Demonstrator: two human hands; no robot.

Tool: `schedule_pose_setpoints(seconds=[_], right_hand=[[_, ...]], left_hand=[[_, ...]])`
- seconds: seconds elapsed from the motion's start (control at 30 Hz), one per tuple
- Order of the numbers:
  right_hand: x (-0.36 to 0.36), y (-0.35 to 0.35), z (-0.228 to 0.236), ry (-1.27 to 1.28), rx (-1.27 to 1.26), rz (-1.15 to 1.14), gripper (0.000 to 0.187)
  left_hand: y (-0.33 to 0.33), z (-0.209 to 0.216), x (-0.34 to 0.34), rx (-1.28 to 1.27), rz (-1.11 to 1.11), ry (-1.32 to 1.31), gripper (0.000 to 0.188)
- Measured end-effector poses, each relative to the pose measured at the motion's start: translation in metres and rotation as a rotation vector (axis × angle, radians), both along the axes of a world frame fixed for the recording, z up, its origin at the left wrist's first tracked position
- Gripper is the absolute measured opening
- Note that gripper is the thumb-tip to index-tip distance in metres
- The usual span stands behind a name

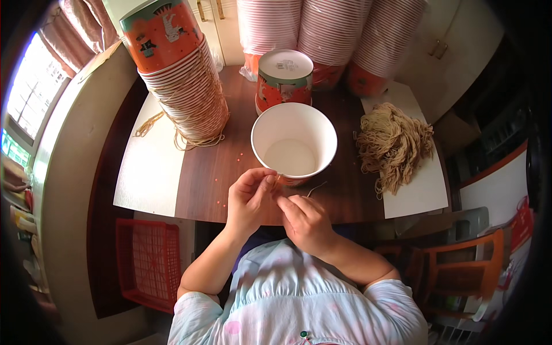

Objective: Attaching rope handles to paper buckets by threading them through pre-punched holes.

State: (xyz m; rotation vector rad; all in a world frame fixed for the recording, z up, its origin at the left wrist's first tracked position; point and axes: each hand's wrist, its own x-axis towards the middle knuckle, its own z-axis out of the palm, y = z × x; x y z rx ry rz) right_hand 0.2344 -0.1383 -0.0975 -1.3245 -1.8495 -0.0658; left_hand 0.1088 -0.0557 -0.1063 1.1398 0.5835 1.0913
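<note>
A paper bucket (294,138), white inside with an orange printed outer wall, stands open-topped in front of me near the table's front edge. My left hand (248,198) pinches thumb against fingers right at the bucket's near rim; what lies between the fingertips is too small to make out. Just right of it and lower, my right hand (309,221) is closed, its fingertips close to the left ones. A thin tan cord (316,187) sticks out past its knuckles toward the bucket. The bucket's near side is partly hidden by my hands.
Behind it sits an upturned bucket (285,75). A tall nested bucket stack (187,86) with cords hanging round it rises at left. Plastic-wrapped bucket stacks (333,34) stand at the back. A tan cord heap (397,144) lies right. Below are a red crate (148,261) and wooden chair (463,276).
</note>
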Motion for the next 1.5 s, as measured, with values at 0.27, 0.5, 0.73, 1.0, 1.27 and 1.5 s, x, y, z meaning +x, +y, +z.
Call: schedule_pose_setpoints(seconds=[0.27, 0.5, 0.73, 1.0, 1.27, 1.5], right_hand=[[0.002, -0.005, 0.031, -0.087, 0.018, -0.018, 0.018], [0.033, 0.041, 0.045, -0.029, -0.037, -0.027, 0.021], [0.04, 0.053, 0.045, 0.03, -0.2, 0.208, 0.03], [0.049, 0.056, 0.063, -0.017, -0.169, 0.292, 0.038], [0.047, 0.056, 0.066, -0.383, 0.013, 0.299, 0.01], [0.025, 0.025, 0.042, -0.431, 0.091, 0.001, 0.011]], left_hand=[[-0.002, 0.006, -0.001, 0.017, 0.03, 0.123, 0.016], [-0.004, 0.01, 0.0, 0.054, -0.002, 0.099, 0.023], [-0.002, 0.01, -0.007, 0.118, -0.031, 0.124, 0.034], [-0.005, 0.013, -0.01, 0.258, -0.017, 0.177, 0.051], [-0.008, 0.02, -0.011, 0.389, 0.047, 0.4, 0.063], [-0.01, 0.01, -0.011, 0.486, 0.1, 0.451, 0.057]])
